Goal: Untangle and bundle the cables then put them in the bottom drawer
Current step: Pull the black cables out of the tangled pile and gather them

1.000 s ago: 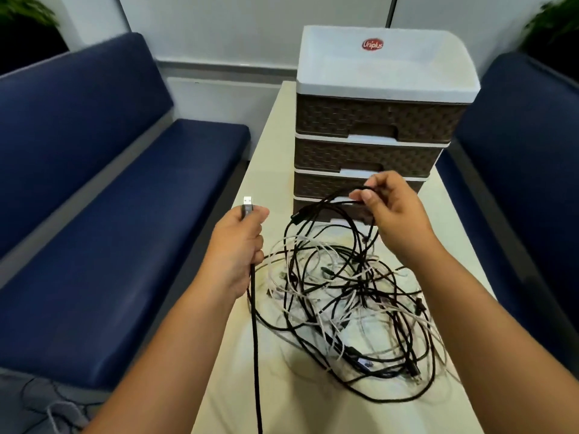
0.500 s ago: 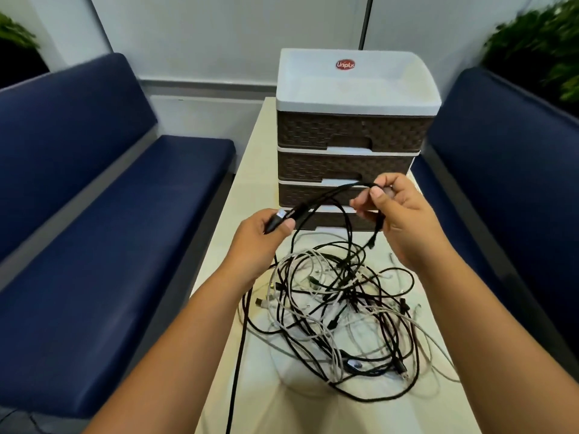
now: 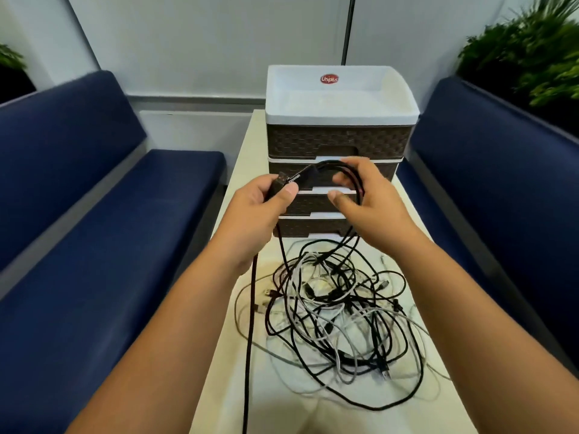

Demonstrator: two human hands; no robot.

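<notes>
Cables (image 3: 338, 317) tangled blk+wht | L hand (image 3: 250, 220) pinches USB plug (image 3: 279, 186)

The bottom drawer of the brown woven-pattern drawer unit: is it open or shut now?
Shut. The bottom drawer sits flush with the drawers above on the brown woven-pattern drawer unit; no front is pulled out.

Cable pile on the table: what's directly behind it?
The drawer unit stands behind the cable pile; its bottom drawer is closed, contents hidden. The hands and the lifted black cable cover parts of the middle drawers.
</notes>
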